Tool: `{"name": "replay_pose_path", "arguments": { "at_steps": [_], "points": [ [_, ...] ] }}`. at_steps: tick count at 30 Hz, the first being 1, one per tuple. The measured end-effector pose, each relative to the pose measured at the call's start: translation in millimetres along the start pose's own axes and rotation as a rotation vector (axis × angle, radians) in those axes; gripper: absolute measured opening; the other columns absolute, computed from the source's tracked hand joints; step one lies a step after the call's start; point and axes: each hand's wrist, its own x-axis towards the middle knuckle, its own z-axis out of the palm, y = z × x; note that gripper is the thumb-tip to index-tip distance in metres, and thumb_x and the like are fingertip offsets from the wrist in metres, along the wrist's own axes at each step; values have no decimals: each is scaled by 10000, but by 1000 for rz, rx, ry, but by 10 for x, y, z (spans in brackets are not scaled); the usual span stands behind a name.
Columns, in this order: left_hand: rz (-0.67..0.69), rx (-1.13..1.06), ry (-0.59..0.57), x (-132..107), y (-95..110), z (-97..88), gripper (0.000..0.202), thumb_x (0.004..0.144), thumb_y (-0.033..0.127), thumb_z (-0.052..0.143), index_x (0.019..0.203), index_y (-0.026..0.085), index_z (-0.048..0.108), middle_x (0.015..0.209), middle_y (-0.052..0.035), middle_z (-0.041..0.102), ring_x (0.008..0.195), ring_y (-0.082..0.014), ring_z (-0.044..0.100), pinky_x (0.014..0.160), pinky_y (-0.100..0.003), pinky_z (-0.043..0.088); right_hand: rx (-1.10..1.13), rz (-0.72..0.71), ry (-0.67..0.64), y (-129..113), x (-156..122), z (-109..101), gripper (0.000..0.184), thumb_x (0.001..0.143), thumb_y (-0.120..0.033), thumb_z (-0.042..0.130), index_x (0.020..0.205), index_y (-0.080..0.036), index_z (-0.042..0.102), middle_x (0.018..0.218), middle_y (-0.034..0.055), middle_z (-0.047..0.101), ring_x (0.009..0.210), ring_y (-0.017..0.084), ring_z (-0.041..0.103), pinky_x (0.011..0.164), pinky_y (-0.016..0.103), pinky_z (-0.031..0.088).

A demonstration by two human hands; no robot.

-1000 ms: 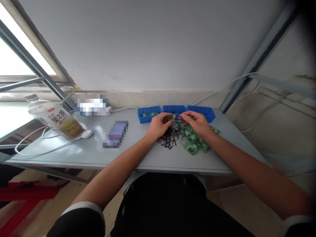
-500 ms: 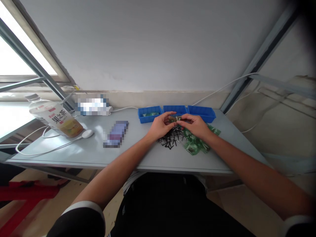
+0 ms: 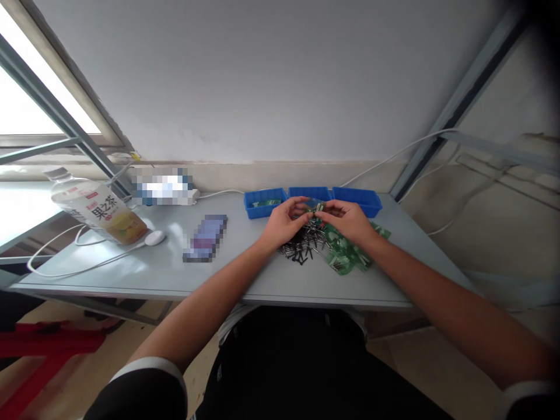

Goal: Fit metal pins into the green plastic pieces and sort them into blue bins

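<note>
Between my two hands is a small green plastic bag (image 3: 319, 206) with pale metal pieces in it. My left hand (image 3: 286, 223) pinches its left side between thumb and fingers. On its right side, my right hand (image 3: 347, 220) grips with the thumb in front. Below the hands lies a loose pile of dark screws (image 3: 301, 248), partly covered by the left hand. Several more green bags with small parts (image 3: 343, 259) lie under and beside my right hand and wrist.
Along the wall stand three blue bins: a left bin (image 3: 250, 208) holding green bags, a middle bin (image 3: 306, 192) and a right bin (image 3: 371, 203). To the left are a blurred phone (image 3: 206, 238), a drink bottle (image 3: 98, 207) and a white cable (image 3: 87, 272).
The bag has shifted slightly right between my fingers and its pale pieces now stand more upright. My right hand has moved a little to the right. Everything else stays put.
</note>
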Motion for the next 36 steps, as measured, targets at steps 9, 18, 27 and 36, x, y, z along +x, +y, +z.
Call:
{"name": "replay_pose_path", "arguments": {
  "at_steps": [9, 18, 27, 36],
  "points": [
    [95, 170, -72, -51, 80, -4, 419, 926, 402, 778, 1288, 194, 739, 1350, -140, 713, 1198, -265, 720, 949, -364, 648, 12, -15, 58, 39, 21, -22, 466, 761, -624, 883, 965, -231, 737, 884, 60, 780, 761, 249, 744, 692, 403, 663],
    [-3, 232, 110, 20, -76, -42, 302, 943, 328, 742, 1185, 150, 772, 1247, -144, 772, 1075, -286, 763, 966, -445, 638, 107, -19, -38, -31, -25, 11, 454, 914, -663, 730, 1016, -224, 787, 1061, 106, 799, 964, 280, 768, 689, 372, 673],
    [-56, -48, 43, 16, -38, -8, 436, 901, 307, 799, 1292, 133, 712, 1061, -119, 765, 853, -188, 753, 853, -354, 655, -11, -55, 12, 101, 26, -14, 497, 808, -542, 872, 1160, -217, 738, 994, 87, 785, 907, 255, 747, 644, 336, 640],
    [-61, -127, -27, -13, 38, 9, 404, 943, 280, 733, 1321, 145, 679, 1023, -93, 791, 812, -155, 734, 839, -328, 647, 47, 17, -8, -17, -9, 13, 438, 748, -532, 919, 975, -192, 763, 912, 66, 780, 674, 180, 675, 588, 333, 601]
  ]
}}
